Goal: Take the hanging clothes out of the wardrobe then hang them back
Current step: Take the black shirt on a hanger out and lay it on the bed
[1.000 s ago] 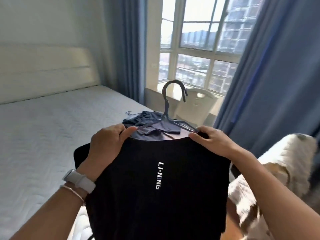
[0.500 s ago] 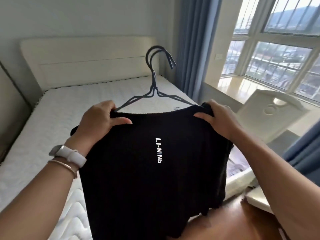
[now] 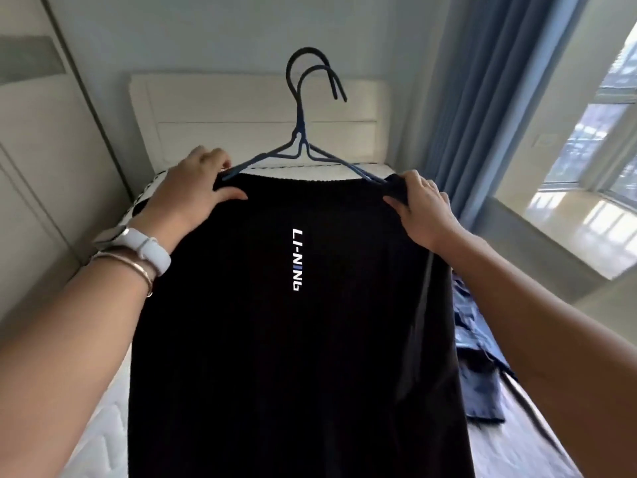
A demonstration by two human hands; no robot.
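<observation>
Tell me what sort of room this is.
Almost certainly a bedroom: a white mattress with a cream padded headboard, blue curtains beside a sunlit window, and what look like wardrobe doors on the left.

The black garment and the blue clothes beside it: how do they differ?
The black garment is held up, spread flat, on hangers; the blue clothes lie crumpled below. The black garment is gripped by the left hand and right hand; the blue clothes are untouched. The black garment bears white lettering; none shows on the blue clothes. Both are fabric.
</observation>
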